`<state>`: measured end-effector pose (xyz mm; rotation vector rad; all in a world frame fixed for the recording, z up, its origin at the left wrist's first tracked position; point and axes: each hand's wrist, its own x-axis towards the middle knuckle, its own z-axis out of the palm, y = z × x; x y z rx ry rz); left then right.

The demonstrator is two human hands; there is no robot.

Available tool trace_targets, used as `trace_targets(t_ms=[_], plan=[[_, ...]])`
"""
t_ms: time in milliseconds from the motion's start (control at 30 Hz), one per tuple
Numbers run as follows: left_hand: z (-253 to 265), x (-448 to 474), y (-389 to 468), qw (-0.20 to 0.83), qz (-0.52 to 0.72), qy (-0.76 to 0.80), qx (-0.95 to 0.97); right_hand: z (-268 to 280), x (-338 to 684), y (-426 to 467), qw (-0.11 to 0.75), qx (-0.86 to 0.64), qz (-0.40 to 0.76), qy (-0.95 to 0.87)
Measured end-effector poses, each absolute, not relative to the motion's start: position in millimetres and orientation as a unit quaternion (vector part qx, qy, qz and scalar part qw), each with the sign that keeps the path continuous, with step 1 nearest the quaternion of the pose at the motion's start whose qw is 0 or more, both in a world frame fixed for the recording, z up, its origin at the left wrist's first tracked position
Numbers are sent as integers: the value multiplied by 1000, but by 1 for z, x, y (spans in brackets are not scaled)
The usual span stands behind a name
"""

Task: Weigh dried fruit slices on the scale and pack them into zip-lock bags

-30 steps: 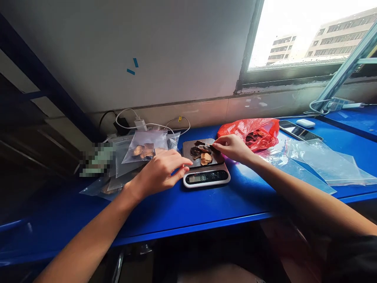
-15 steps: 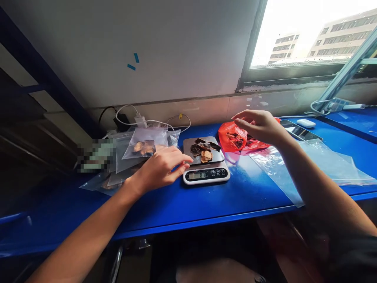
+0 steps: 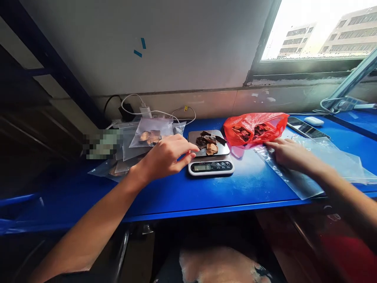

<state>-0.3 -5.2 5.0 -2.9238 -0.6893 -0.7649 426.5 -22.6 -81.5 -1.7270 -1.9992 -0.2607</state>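
Note:
My left hand (image 3: 173, 154) hovers at the left edge of a small digital kitchen scale (image 3: 224, 168). Its thumb and forefinger are apart with nothing between them. Several dried dark slices (image 3: 203, 140) and one pale brown slice (image 3: 212, 149) lie on the scale's metal plate; the display is lit. My right hand (image 3: 290, 154) reaches over a stack of clear zip bags (image 3: 338, 157), fingers stretched out, at the bags' upper left corner. Just behind those fingertips rests a red plastic bag (image 3: 256, 125) with more dark pieces in it.
Zip bags with brown slices (image 3: 151, 135) are piled left of the scale. A charger with a white cable (image 3: 145, 111) stands behind them. A phone (image 3: 306, 127) and a white earbud case (image 3: 313, 121) lie at the back right. The blue table (image 3: 206, 196) meets a wall.
My right hand has come down from above the red bag, moving right and toward me onto the clear bags. My left hand has stayed beside the scale. The view has shifted slightly.

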Motion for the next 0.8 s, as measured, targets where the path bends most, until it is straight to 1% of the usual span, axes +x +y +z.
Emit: trace_targets(t_ms=[100, 300, 633, 800], plan=[[5, 0, -6, 18, -244, -224, -943, -95, 423, -28, 211, -605, -88, -763], [1, -1, -1, 17, -235, -230, -944, -89, 421, -20, 214, -597, -96, -767], [6, -1, -6, 15, -233, -234, -944, -89, 420, -23, 246, -592, -139, -755], [5, -1, -5, 27, -246, -226, -942, -74, 399, -31, 284, -563, -161, -760]])
